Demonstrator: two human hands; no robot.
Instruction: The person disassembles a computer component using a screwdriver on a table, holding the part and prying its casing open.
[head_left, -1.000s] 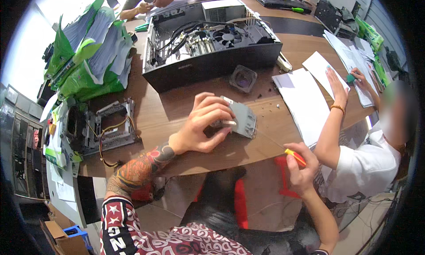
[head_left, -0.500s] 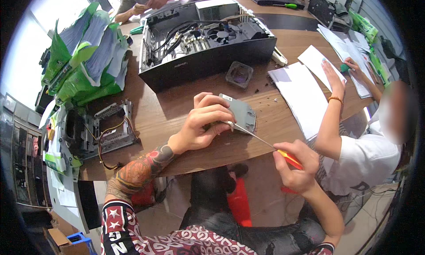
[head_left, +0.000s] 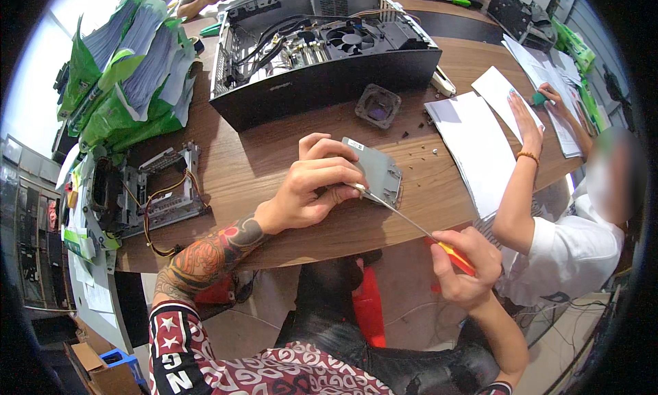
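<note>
My left hand [head_left: 319, 180] is closed on a flat grey metal plate-like part [head_left: 377, 167] with a small white label, held tilted at the table's near edge. Between the thumb and fingertips shows a small pale piece, too small to name. A screwdriver [head_left: 454, 256] with a yellow and red handle sits in my closed right hand [head_left: 469, 266]. Its thin shaft runs up and left to my left fingertips, where the tip meets the pale piece. Whether the tip also touches the metal part I cannot tell.
Beyond my hands stands an open black computer case [head_left: 329, 76], with a loose square fan [head_left: 378, 107] before it. Small screws or bits lie nearby. A metal drive cage [head_left: 164, 193] with wires is at left. On the right, another person's hands rest on white papers [head_left: 473, 145].
The whole view has shifted a little, bringing the case nearer the top. Both my hands keep their grips, and the screwdriver stays at my left fingertips.
</note>
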